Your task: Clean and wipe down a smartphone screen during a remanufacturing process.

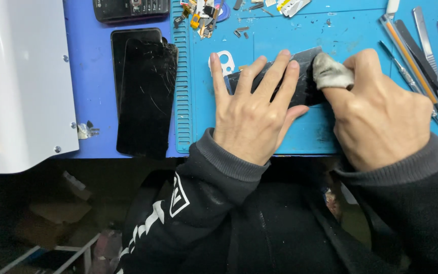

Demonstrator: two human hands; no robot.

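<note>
Flat-handed, the left hand [249, 114] presses its spread fingers down on a dark phone panel [300, 76], pinning it rather than closing a grip around it. The right hand [376, 106] has its grip closed on a grey-white cloth pad [332, 71], pinched at the fingertips and pressed against the panel's right part.

Position: the panel lies on the teal mat [300, 35], near the middle of the blue tabletop [89, 76], long axis running left to right. A white bracket [223, 62] sits just beside its far-left corner.

Procedure, as judged from the hand positions:
- Keep the left palm low and the fingers spread, so load falls across the panel and not on one point.
- Wipe with the pad flat. Work away from the holding fingers, toward the right edge.
- Use light, even pressure. The panel looks thin and may flex or crack if pushed at an unsupported end.
- Keep the panel flat on the mat. Whether loose debris sits beneath it cannot be told.

Surroundings: two dark phones [145, 91] lie stacked to the left, the upper one with cracked glass. Tweezers and pry tools [414, 50] lie to the right, near the right hand; keep the wrist clear of their tips. Small parts [201, 15] are scattered at the far edge of the mat. A white machine housing [21, 81] stands at far left, well apart.
</note>
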